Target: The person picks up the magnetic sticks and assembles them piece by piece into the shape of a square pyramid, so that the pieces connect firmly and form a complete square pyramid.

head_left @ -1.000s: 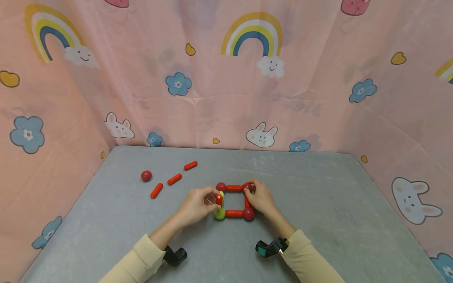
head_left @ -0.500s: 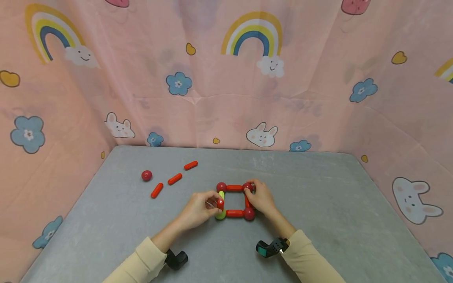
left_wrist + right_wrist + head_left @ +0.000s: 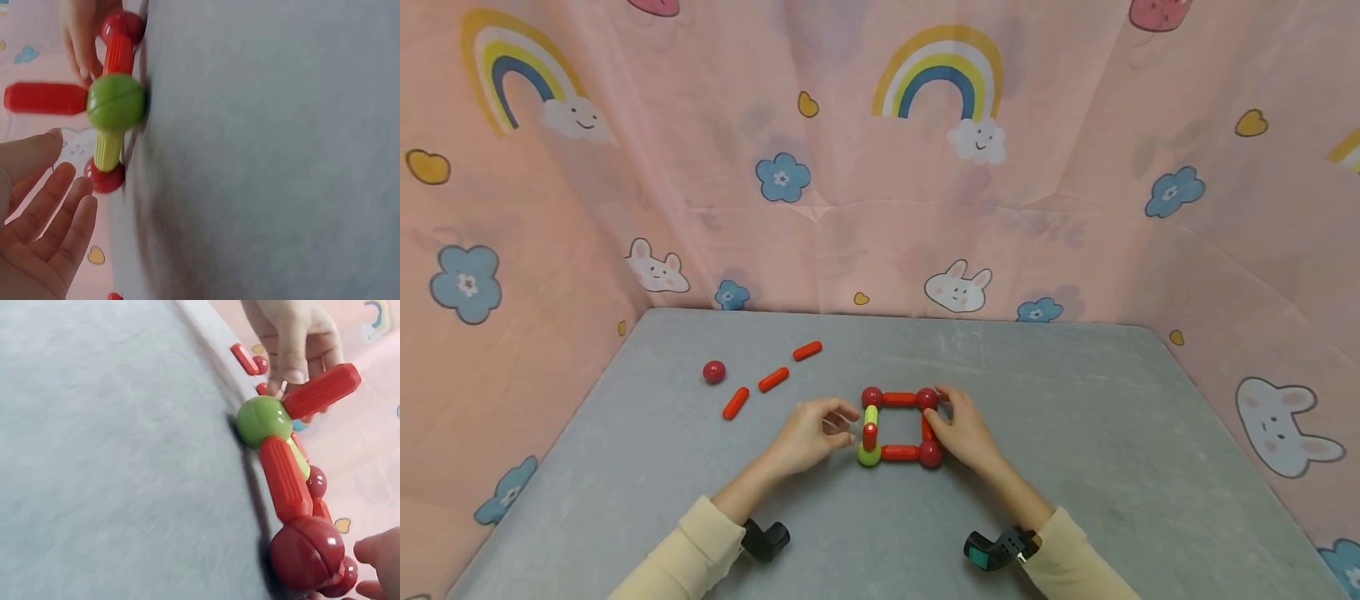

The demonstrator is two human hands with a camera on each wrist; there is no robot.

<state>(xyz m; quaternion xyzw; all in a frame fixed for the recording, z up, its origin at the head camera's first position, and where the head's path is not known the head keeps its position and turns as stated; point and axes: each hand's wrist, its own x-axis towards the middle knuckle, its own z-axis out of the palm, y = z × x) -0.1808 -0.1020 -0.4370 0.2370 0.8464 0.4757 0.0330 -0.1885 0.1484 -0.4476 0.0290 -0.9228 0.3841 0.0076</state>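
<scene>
A square of magnetic-style rods and balls lies on the grey table, with red balls at three corners and a green ball at the near left. Red rods form three sides; a yellow-green rod forms the left one. Upright on the green ball stands another red rod, held by neither hand. My left hand is just left of it, fingers parted and loosely bent around nothing. My right hand is beside the far right red ball, its thumb and fingers spread close to it.
Three loose red rods lie in a slanting row at the back left of the table. A loose red ball sits beside them. Behind the table hangs a pink patterned cloth.
My left hand has let go of the red rod and drawn back left, leaving it upright on the green ball. My right hand has loosened and shifted slightly right.
</scene>
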